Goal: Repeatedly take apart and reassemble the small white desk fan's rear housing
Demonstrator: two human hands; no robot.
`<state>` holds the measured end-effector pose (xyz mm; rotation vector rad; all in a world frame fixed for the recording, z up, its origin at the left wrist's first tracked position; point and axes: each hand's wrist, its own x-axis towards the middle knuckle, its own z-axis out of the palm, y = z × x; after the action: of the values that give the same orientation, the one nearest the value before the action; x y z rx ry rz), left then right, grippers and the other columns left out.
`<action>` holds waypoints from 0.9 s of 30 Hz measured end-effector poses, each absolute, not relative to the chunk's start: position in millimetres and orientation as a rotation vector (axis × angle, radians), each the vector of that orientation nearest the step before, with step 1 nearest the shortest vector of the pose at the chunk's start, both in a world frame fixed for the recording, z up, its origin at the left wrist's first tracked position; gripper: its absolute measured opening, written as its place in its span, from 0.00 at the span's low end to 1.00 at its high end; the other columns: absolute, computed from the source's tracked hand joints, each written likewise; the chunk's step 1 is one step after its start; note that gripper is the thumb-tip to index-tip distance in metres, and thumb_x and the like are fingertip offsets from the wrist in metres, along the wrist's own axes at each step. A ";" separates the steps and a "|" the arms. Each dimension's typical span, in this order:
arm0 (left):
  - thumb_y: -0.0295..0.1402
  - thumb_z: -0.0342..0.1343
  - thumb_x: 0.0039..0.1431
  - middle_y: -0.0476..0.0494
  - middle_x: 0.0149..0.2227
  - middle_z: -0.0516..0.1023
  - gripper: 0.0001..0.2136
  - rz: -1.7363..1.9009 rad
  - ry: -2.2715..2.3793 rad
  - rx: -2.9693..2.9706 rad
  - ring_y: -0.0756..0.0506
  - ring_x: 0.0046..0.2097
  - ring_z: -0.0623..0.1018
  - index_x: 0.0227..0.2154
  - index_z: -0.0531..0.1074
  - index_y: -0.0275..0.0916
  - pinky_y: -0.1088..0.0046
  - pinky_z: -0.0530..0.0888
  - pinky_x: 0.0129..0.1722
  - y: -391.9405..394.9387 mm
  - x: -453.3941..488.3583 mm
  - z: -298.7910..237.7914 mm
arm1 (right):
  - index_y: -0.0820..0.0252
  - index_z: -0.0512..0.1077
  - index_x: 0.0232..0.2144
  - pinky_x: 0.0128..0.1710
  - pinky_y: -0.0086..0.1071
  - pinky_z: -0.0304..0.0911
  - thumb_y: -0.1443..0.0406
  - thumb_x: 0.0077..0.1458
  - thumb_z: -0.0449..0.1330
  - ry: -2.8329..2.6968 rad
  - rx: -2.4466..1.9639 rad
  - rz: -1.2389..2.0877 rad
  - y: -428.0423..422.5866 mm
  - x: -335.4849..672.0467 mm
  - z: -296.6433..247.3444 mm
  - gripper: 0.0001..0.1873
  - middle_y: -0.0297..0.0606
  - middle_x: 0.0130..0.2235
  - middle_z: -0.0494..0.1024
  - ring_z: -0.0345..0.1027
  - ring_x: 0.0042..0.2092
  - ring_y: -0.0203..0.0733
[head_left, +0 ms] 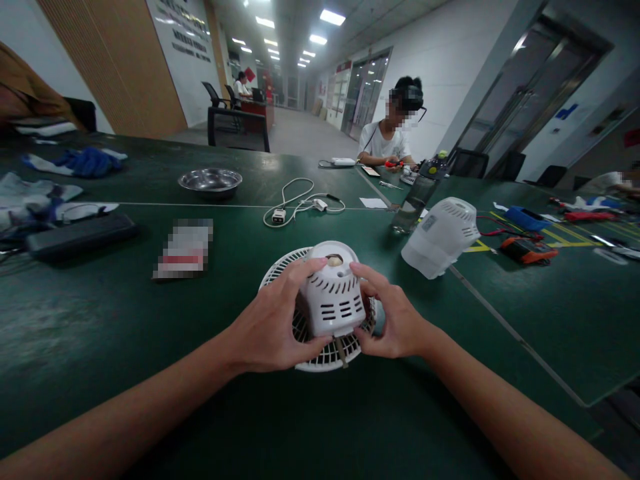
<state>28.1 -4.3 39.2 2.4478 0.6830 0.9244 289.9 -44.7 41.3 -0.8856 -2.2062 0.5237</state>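
A white fan motor cover [333, 303] with slotted vents stands in front of me, its domed end with a round hole facing up. My left hand [277, 317] is closed around its left side, with the thumb low at the front edge. On the opposite side my right hand [393, 320] grips it, index finger near the top and thumb at the lower rim. Beneath the cover lies a round white fan grille [320, 363], partly hidden by the cover and hands. A narrow strip sticks out at the front below the cover.
On the green table [225, 413] are a metal bowl [210, 181], a white cable [295, 210], a water bottle [419, 193], a white plastic housing [440, 240] and an orange multimeter [529, 251]. Gloves [85, 162] lie left. A person [387, 137] sits across, handling something.
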 end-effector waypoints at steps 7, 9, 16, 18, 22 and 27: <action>0.52 0.71 0.47 0.32 0.69 0.59 0.53 0.787 0.757 2.477 0.26 0.63 0.70 0.69 0.44 0.51 0.40 0.72 0.59 3.6 22.8 38.2 | 0.45 0.42 0.70 0.41 0.46 0.78 0.65 0.51 0.68 -2.228 -0.871 0.591 -44.8 292.5 43.9 0.54 0.42 0.51 0.76 0.76 0.43 0.47; 0.54 0.71 0.45 0.31 0.70 0.58 0.56 0.784 0.778 2.500 0.24 0.64 0.68 0.71 0.42 0.50 0.38 0.70 0.60 6.6 21.2 32.6 | 0.45 0.41 0.71 0.42 0.48 0.78 0.64 0.51 0.69 -2.249 -0.900 0.578 -45.2 293.0 45.4 0.56 0.44 0.52 0.76 0.77 0.44 0.49; 0.54 0.67 0.51 0.31 0.72 0.55 0.54 0.840 0.722 2.660 0.24 0.68 0.64 0.73 0.39 0.50 0.36 0.67 0.62 20.8 10.1 9.6 | 0.44 0.38 0.73 0.47 0.55 0.77 0.63 0.53 0.68 -2.311 -1.037 0.427 -44.6 298.8 49.5 0.56 0.46 0.57 0.74 0.77 0.46 0.52; 0.50 0.66 0.55 0.32 0.72 0.56 0.50 0.901 0.677 2.701 0.25 0.68 0.64 0.73 0.40 0.50 0.37 0.66 0.63 24.6 7.6 9.1 | 0.42 0.39 0.73 0.48 0.57 0.76 0.64 0.54 0.67 -2.328 -1.078 0.324 -41.4 305.0 50.1 0.55 0.46 0.60 0.72 0.76 0.48 0.53; 0.44 0.61 0.61 0.35 0.70 0.61 0.43 0.950 0.655 2.714 0.29 0.67 0.67 0.72 0.43 0.50 0.40 0.65 0.64 27.7 6.3 15.1 | 0.39 0.41 0.73 0.53 0.61 0.71 0.68 0.56 0.62 -2.303 -1.192 0.134 -31.7 320.2 52.8 0.51 0.45 0.62 0.69 0.71 0.55 0.58; 0.44 0.58 0.61 0.37 0.69 0.64 0.37 1.013 0.664 2.619 0.31 0.66 0.67 0.70 0.50 0.48 0.43 0.65 0.64 25.2 10.2 14.9 | 0.41 0.49 0.70 0.57 0.60 0.68 0.65 0.56 0.59 -2.240 -1.093 0.049 -32.5 320.0 61.7 0.43 0.44 0.64 0.63 0.62 0.63 0.61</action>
<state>10.2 25.2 14.9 2.6189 0.6643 1.0131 320.0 -32.5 61.7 -1.0926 -2.2401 0.0491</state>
